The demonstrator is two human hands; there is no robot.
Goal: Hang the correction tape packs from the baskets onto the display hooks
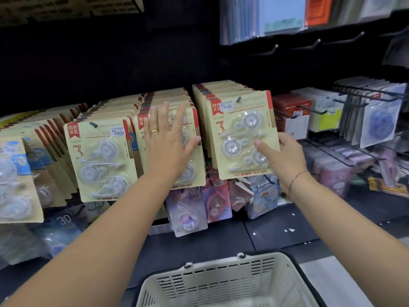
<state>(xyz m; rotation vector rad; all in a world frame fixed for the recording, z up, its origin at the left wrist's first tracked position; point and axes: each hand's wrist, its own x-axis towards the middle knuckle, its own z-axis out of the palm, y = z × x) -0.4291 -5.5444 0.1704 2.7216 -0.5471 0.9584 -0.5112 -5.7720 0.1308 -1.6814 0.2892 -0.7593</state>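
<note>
A cream basket (pixel 221 265) sits low in front; of its inside only the slatted walls show. The right hand (pixel 285 156) pinches the lower right edge of the front correction tape pack (pixel 241 134), which hangs on a hook (pixel 238 99). Its thumb (pixel 262 147) lies on the blister, and its other fingers are hidden behind the card. The left hand (pixel 168 140) presses flat, fingers spread, on the neighbouring pack (pixel 197 165).

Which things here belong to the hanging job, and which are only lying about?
Job: correction tape pack, right hand pinching it, left hand flat on middle row, display hook, basket.
Lying about: purple packs below, paper pads above.
</note>
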